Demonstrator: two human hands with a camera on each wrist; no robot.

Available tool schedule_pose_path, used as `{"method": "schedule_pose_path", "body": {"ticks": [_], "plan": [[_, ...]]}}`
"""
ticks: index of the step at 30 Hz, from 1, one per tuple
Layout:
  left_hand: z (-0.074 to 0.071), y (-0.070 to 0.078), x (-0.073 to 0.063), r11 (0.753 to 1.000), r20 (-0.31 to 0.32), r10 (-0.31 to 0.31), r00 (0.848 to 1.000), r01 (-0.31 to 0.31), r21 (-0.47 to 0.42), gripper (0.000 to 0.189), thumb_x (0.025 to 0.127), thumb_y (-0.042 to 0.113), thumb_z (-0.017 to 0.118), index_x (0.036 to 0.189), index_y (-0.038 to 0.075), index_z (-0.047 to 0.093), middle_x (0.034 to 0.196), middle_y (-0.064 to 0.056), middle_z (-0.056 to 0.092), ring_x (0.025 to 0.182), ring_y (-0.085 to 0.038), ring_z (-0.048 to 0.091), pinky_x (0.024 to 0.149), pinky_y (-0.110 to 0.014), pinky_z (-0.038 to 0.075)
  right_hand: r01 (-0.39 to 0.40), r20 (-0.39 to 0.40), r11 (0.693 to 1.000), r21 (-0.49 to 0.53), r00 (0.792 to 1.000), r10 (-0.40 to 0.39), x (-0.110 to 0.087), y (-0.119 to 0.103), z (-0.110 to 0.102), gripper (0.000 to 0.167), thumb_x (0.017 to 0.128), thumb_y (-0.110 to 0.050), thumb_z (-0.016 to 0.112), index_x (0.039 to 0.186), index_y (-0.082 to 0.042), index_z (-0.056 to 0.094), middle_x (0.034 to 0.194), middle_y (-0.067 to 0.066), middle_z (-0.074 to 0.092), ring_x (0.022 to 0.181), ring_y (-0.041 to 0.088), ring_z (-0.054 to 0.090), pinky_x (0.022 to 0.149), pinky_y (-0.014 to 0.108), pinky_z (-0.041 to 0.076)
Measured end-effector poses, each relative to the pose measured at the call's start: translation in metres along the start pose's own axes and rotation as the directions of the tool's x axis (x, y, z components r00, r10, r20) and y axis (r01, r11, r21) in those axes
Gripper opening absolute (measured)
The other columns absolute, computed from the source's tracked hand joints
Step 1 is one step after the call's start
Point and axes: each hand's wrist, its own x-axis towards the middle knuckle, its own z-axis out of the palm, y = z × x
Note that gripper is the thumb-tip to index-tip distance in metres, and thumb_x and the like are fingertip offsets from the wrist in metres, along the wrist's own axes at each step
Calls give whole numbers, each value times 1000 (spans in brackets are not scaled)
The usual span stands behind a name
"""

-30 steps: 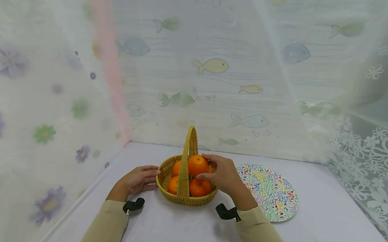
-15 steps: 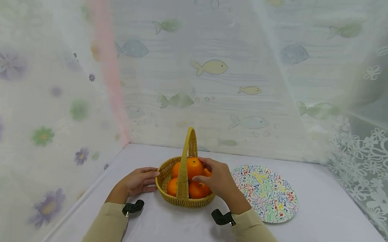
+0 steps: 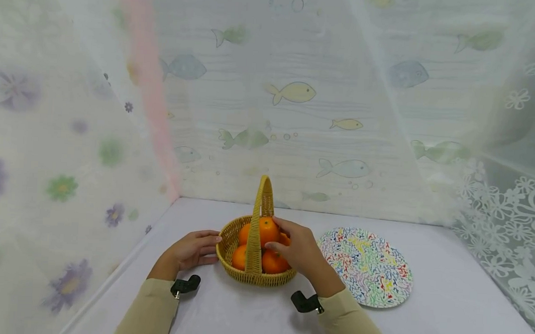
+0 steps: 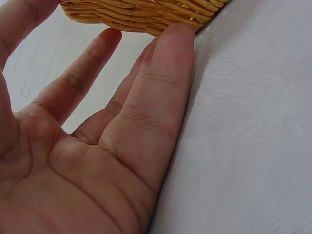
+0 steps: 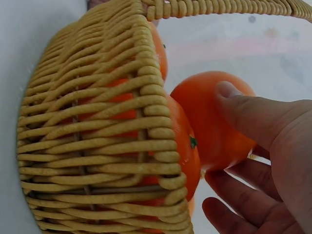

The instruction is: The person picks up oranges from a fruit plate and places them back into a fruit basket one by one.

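Observation:
A yellow wicker basket point(image 3: 262, 280) with a tall arched handle stands on the white tabletop, holding several oranges. My right hand point(image 3: 303, 248) pinches the topmost orange point(image 3: 269, 230) between thumb and fingers, right of the handle. In the right wrist view that orange point(image 5: 207, 117) sits above the basket rim, with the thumb on its side and fingers beneath. Another orange point(image 3: 274, 263) lies below it in the basket. My left hand point(image 3: 192, 251) touches the basket's left rim with extended fingers; the left wrist view shows fingertips at the wicker wall point(image 4: 141, 14). Part of the fruit is hidden behind the handle.
A round plate-like disc point(image 3: 366, 266) with a multicoloured speckled pattern lies right of the basket, partly behind the right forearm. Fish-printed curtain point(image 3: 295, 138) hangs behind the table, with flowered curtains at both sides.
My right hand and the topmost orange have moved slightly left and down toward the handle, mostly in the first half second. The left hand stays at the rim.

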Motion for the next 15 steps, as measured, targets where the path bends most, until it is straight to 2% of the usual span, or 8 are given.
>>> {"method": "schedule_pose_path", "body": {"ticks": [6,15], "plan": [[1,0,1,1000,7,7,1000,-7,-2,70,98,34,74,152,2,45,139,-12,65,113,-22,70,96,-45,60,20,-6,1000,-8,1000,-20,0,2,4,70,89,-32,82,152,-22,53,144,-1,63,128,23,64,105,44,56],[0,-1,-1,1000,19,9,1000,-9,-6,69,99,33,72,152,1,43,138,-12,65,112,-21,71,96,-44,60,23,-8,999,-27,1000,-24,1,-2,6,68,90,-31,82,151,-21,54,145,0,62,126,23,64,104,44,56]]}}
